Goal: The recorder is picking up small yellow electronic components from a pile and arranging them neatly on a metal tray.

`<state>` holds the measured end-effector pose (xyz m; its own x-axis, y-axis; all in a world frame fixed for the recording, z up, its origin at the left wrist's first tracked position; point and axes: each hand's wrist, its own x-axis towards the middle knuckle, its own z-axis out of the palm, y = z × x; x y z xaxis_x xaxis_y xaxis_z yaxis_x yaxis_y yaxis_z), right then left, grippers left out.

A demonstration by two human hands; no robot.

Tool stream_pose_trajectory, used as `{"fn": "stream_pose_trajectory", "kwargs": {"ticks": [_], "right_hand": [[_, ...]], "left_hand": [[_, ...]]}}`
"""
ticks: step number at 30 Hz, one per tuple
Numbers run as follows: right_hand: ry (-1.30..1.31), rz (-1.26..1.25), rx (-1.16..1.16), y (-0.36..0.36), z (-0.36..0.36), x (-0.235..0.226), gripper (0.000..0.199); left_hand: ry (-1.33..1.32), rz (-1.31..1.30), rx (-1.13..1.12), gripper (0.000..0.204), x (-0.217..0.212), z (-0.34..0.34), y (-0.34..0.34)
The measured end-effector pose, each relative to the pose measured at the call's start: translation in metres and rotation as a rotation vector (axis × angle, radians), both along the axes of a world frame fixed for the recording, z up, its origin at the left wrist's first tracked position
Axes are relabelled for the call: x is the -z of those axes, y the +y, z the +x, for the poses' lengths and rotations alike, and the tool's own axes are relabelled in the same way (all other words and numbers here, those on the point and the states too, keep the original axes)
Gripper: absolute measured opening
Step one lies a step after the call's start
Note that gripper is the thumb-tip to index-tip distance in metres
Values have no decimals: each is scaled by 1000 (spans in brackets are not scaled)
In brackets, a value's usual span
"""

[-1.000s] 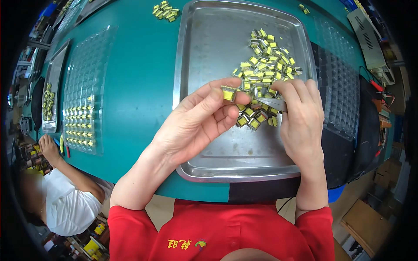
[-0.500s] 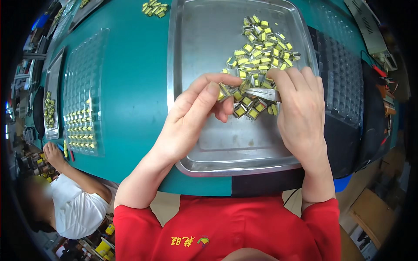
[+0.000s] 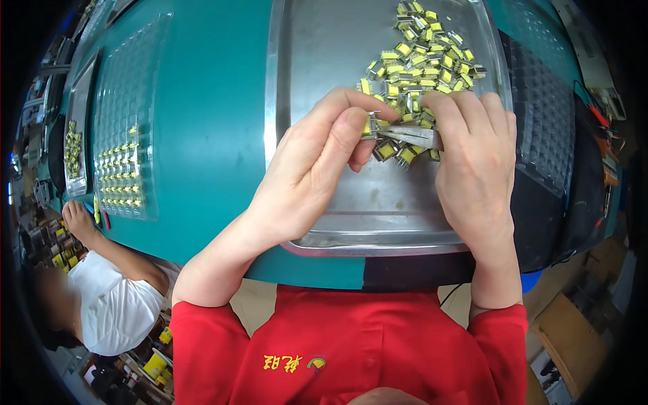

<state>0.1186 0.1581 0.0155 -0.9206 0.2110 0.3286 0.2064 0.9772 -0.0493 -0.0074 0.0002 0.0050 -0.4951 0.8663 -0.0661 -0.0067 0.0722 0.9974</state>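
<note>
Currently one piece is being worked: the left hand (image 3: 314, 158), above the left-middle part of the steel tray (image 3: 324, 61), pinches a yellow-and-metal component (image 3: 368, 127) between thumb and forefinger, its pins facing the tray's right side. Right hand (image 3: 476, 158), above the tray's right part, is closed around a tweezer-like tool (image 3: 417, 137), narrow tips pointing toward the tray's left side and lying at the component's pins; whether they touch cannot be told. Judgement: this piece is mid-handling, not yet finished. Beyond the fingers, inside the tray and mostly in its right half, lies a loose heap of like components (image 3: 432, 71), some partly hidden by the hands. The heap is large, so by this view much is left, unless those pieces are already dealt with; no finished lot can be told from an unhandled one in the tray. Well to the left of the tray, a clear cell sheet (image 3: 131, 74) has its near rows filled with yellow components (image 3: 120, 177), its far cells seemingly unfilled; a co-worker's hand (image 3: 78, 219) rests near it. Right of the tray, a second cell sheet (image 3: 543, 101) shows no yellow in its cells. Count of completed pieces: not determinable.
</note>
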Motion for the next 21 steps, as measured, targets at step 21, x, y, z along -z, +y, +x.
{"fn": "stream_pose_trajectory", "kwargs": {"ticks": [21], "right_hand": [[14, -55, -63, 10, -1, -1, 37]], "left_hand": [[67, 30, 10, 30, -1, 0, 0]]}}
